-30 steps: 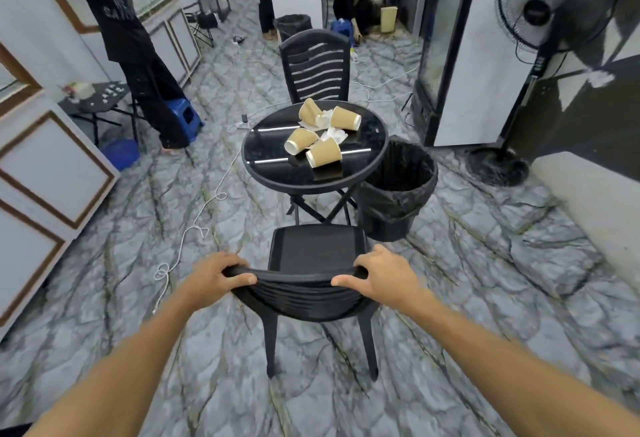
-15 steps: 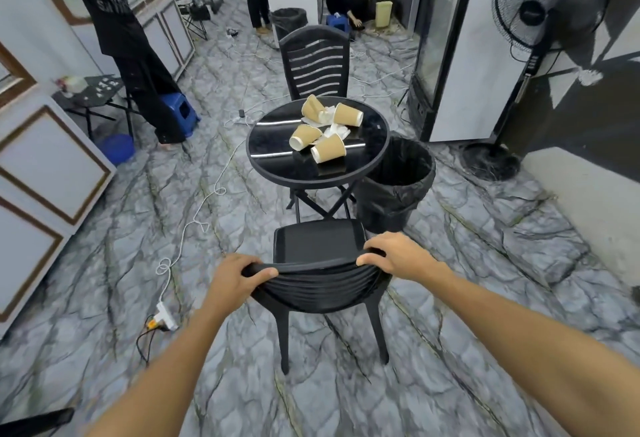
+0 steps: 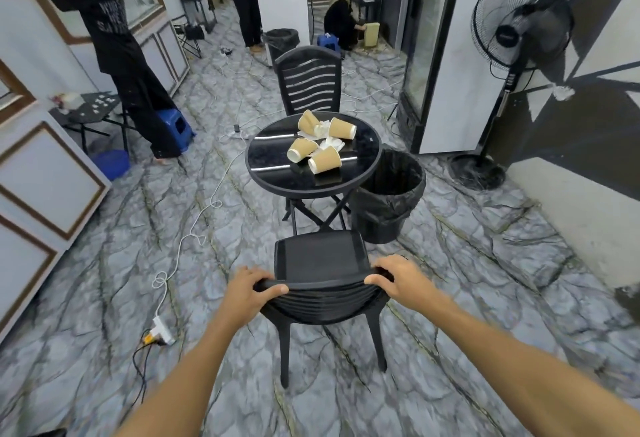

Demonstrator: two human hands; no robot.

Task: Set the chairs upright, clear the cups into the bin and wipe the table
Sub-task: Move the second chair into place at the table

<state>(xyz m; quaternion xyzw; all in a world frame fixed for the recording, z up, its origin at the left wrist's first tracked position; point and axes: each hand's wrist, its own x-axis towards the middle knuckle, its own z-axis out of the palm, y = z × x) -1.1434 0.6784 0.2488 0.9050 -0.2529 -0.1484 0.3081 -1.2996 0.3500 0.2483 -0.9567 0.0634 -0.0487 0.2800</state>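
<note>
While both hands rest on one chair, the scene reads as follows, every place given from the round black counter (image 3: pixel 277 177).

Near chair (image 3: pixel 320 258): upright on its legs, just on the near side of the counter, seat facing it, not touching it.
Left hand (image 3: pixel 247 289): on the left end of the near chair's top rail; fingers (image 3: pixel 273 288) curled over the rail and pressed together, clasping it.
Right hand (image 3: pixel 398 279): on the right end of the same rail; its fingers (image 3: pixel 375 279) wrapped over the edge, clasping it.
Far chair (image 3: pixel 310 81): upright on the far side of the counter, slatted back turned this way, close behind its rim.
Paper cups: four tan ones lying on their sides on the counter top, toward its far right part: one at the back (image 3: pixel 309 122), one to its right (image 3: pixel 342 128), one nearer left (image 3: pixel 300 149), one nearest (image 3: pixel 325 160).
Crumpled white paper (image 3: pixel 331 143): among the cups, touching several.
Bin (image 3: pixel 388 194): black-lined, open, on the floor just right of the counter, its rim below the counter's edge.
White cable (image 3: pixel 194 225): trailing over the marbled floor left of the counter, ending at a power strip (image 3: pixel 162 332).
Standing fan (image 3: pixel 519 24): well right of the counter, by the wall.
</note>
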